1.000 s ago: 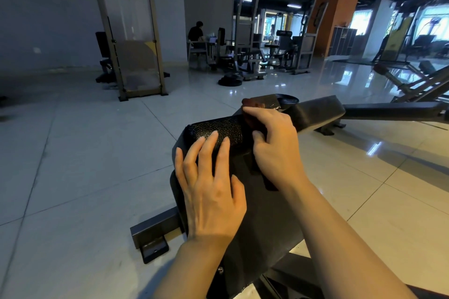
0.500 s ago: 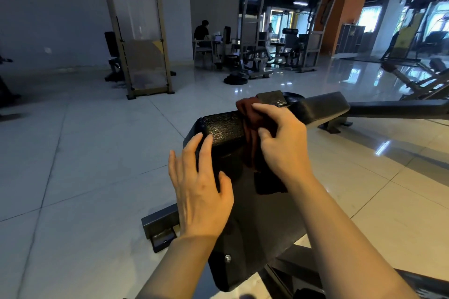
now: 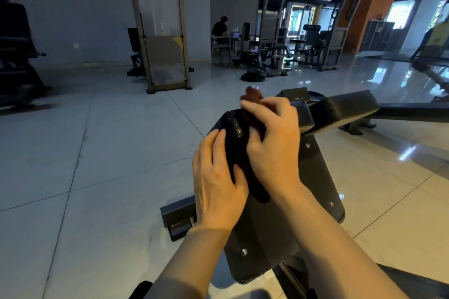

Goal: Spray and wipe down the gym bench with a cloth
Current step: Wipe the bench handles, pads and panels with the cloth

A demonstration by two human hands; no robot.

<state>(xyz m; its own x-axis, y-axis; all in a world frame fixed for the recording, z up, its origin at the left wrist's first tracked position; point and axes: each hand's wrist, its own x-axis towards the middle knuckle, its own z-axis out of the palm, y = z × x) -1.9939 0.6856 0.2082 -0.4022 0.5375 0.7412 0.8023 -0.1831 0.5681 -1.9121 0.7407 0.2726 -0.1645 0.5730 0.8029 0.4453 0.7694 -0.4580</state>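
Your right hand (image 3: 274,143) clutches the dark red cloth (image 3: 252,102) against the bench pad (image 3: 313,177); your left hand (image 3: 216,177) rests flat, fingers straight, on its left edge.

Cloth (image 3: 252,104) now further left

no text, label or number here is legible.

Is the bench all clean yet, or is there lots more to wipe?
Not yet. No spray bottle is in view, so the spraying may be over. Right now the right hand rubs a dark red cloth over the top edge of the bench pad, while the left hand rests flat on the pad. The long bench seat beyond looks untouched.
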